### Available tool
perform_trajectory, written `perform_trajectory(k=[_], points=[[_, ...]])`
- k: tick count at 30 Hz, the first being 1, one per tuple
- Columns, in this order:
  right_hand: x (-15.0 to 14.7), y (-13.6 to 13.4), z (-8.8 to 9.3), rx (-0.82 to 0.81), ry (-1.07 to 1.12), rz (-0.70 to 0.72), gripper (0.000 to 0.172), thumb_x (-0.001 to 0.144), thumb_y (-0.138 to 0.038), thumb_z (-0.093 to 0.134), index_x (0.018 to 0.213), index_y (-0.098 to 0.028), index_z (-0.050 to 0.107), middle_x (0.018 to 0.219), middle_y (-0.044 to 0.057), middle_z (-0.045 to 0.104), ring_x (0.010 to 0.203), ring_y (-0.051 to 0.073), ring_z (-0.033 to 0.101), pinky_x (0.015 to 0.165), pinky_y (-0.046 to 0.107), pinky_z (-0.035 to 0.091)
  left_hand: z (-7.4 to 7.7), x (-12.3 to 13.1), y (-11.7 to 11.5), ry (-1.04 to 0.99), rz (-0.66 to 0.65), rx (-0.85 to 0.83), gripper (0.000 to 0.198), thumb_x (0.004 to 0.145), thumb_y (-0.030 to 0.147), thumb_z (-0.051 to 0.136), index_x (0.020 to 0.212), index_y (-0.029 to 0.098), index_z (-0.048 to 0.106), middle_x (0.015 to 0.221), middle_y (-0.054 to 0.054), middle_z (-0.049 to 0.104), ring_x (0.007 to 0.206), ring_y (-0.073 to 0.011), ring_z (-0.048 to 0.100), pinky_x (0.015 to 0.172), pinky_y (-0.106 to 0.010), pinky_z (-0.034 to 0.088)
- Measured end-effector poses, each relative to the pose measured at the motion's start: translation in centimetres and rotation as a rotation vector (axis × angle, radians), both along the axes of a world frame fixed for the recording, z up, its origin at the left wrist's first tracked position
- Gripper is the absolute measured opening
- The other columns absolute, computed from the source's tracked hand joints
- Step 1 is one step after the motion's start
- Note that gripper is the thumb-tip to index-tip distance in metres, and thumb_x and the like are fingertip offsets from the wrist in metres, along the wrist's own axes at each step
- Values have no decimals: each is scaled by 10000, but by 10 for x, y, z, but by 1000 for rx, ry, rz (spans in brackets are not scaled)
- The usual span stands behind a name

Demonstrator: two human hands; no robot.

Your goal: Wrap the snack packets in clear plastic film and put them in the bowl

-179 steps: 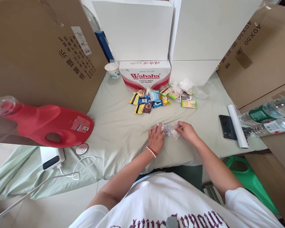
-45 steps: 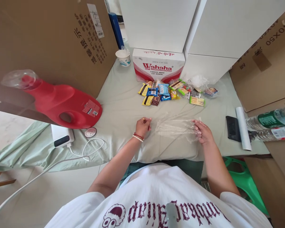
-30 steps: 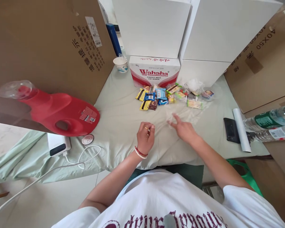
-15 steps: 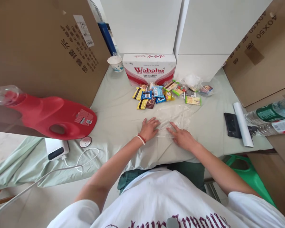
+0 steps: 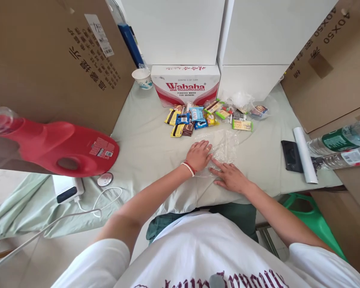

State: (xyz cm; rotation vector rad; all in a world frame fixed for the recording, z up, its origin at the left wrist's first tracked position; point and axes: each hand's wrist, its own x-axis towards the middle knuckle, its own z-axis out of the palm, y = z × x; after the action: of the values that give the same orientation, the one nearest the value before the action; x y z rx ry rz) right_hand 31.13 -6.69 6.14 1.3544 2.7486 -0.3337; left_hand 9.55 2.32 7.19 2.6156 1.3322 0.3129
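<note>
A clear plastic bag (image 5: pixel 228 146) lies flat and wrinkled on the cloth-covered table in front of me. My left hand (image 5: pixel 199 156) rests palm down on its left part, fingers stretched forward. Close beside it, my right hand (image 5: pixel 230 177) is spread over the bag's near edge, its fingers pointing left toward my left hand. Neither hand appears to grip anything. Beyond the bag sits a pile of small wrapped snacks (image 5: pixel 197 114) in yellow, blue and brown packets. A green-and-cream snack packet (image 5: pixel 242 125) lies to the right of the pile.
A Wahaha water carton (image 5: pixel 186 86) and a paper cup (image 5: pixel 143 78) stand at the back. On the left lies a red jug (image 5: pixel 69 148) near a white power bank (image 5: pixel 67 189) with a cable. A black phone (image 5: pixel 291 156), white roll (image 5: pixel 305 155) and plastic bottles (image 5: pixel 342 140) are at right.
My left hand has moved right and slightly forward over the bag, close to my right hand. The right hand stays nearly in place, with its fingers shifted. The view has shifted slightly.
</note>
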Motion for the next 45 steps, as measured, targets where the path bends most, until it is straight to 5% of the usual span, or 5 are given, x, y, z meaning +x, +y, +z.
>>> perform_trajectory(k=[8, 20, 31, 38, 45], points=[[60, -43, -8, 33, 472, -65, 520, 1047, -390, 484, 1560, -310, 459, 1681, 84, 344, 1361, 260, 541, 1099, 451, 491, -52, -24, -21, 143, 148, -88, 744, 988, 693, 358, 1633, 326, 308, 1742, -133, 163, 1604, -377, 155, 1181, -802, 48], [142, 203, -14, 189, -33, -677, 680, 899, -420, 588, 1479, -71, 518, 1426, 238, 560, 1360, 397, 402, 1154, 530, 328, -50, -29, -49, 117, 148, -58, 744, 973, 700, 397, 1626, 352, 321, 1737, -85, 209, 1595, -374, 189, 1203, -777, 39], [172, 35, -4, 425, 276, -812, 505, 975, -526, 476, 1304, -201, 680, 1231, 164, 613, 1100, 316, 620, 972, 494, 527, -52, -28, -49, 51, 157, -77, 896, 924, 788, 404, 1652, 287, 255, 1741, -119, 176, 1610, -360, 141, 1219, -756, -36], [100, 57, 66, -136, 587, -486, 483, 948, -602, 602, 1298, -282, 697, 1186, 57, 730, 1038, 269, 697, 914, 387, 568, -52, -28, -48, 66, 187, -103, 1001, 875, 811, 471, 1669, 275, 181, 1750, -125, 105, 1611, -371, 128, 1226, -741, -21], [-6, 77, 20, -111, 285, -225, 516, 953, -557, 621, 1351, -234, 683, 1327, 143, 670, 1194, 347, 577, 1020, 498, 471, -52, -28, -48, 60, 201, -97, 1122, 850, 838, 469, 1677, 179, 92, 1740, -176, 118, 1607, -387, 138, 1223, -745, -6]])
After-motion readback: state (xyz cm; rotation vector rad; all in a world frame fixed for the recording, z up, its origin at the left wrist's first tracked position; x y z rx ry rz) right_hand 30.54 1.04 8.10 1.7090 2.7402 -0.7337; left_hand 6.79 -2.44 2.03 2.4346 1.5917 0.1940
